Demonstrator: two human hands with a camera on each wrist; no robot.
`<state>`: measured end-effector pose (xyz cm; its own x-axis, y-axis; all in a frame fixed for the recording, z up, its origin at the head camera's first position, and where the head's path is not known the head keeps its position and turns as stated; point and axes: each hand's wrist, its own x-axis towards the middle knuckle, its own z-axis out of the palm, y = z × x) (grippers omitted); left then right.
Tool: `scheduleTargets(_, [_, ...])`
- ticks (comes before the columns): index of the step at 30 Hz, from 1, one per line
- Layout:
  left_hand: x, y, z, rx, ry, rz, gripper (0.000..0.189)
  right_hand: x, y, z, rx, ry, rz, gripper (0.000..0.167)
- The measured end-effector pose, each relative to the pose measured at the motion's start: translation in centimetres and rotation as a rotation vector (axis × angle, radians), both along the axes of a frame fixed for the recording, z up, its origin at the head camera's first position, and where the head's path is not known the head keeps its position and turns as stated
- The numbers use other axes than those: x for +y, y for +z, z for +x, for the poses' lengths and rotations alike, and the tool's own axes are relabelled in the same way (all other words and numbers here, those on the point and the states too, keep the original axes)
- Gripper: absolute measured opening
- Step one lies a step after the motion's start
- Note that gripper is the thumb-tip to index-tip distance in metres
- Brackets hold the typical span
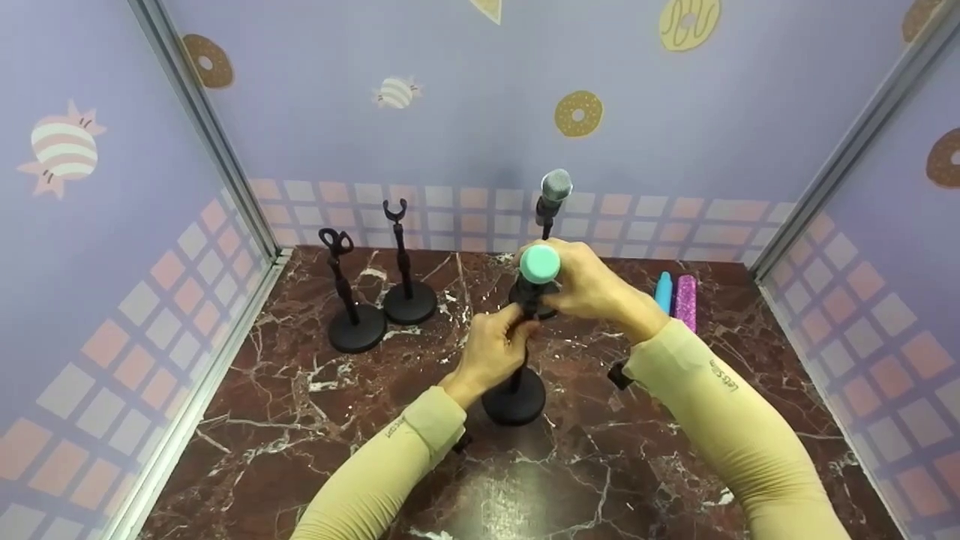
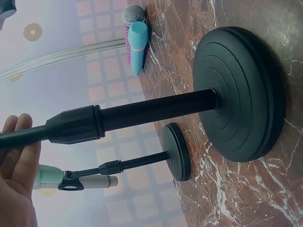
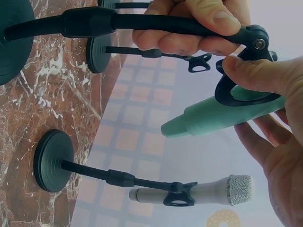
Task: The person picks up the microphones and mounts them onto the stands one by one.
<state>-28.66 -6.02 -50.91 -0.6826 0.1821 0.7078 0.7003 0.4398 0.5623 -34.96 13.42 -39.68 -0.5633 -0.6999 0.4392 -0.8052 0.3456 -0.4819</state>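
A mint-green microphone (image 3: 208, 112) lies in the clip (image 3: 227, 92) at the top of a black tabletop stand (image 1: 514, 396). My left hand (image 1: 495, 346) grips the stand's pole just below the clip joint; in the right wrist view its thumb and fingers (image 3: 173, 40) wrap that pole. With my right hand (image 1: 589, 283) I hold the green microphone at the clip, the thumb pressing on the clip and the fingers under the microphone's body. The stand's round base (image 2: 236, 94) is down on the marbled table.
Behind stands another stand holding a white microphone with a silver head (image 1: 556, 187). Two bare stands, one with a ring-like clip (image 1: 336, 241) and one with a forked clip (image 1: 395, 211), are at left. Blue (image 1: 663, 292) and purple glitter (image 1: 685, 301) microphones lie at right. Patterned walls enclose the table.
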Motion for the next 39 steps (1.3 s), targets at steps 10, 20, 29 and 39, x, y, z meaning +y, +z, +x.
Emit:
scheduleTargets(10, [0.3, -0.5, 0.0, 0.037, -0.004, 0.022, 0.019, -0.1, -0.7, 0.3, -0.010, 0.023, 0.004, 0.054])
scheduleTargets(20, [0.5, -0.5, 0.1, -0.007, 0.019, 0.013, 0.021, -0.1, -0.8, 0.4, 0.016, 0.009, 0.007, 0.048])
scheduleTargets(29, [0.1, 0.0, -0.1, -0.113, -0.019, 0.004, 0.019, -0.1, -1.5, 0.6, 0.001, -0.079, -0.001, 0.048])
scheduleTargets(39, [-1.2, -0.8, 0.3, -0.110, -0.018, -0.044, 0.012, 0.7, -3.7, 1.0, 0.056, -0.167, -0.035, 0.040])
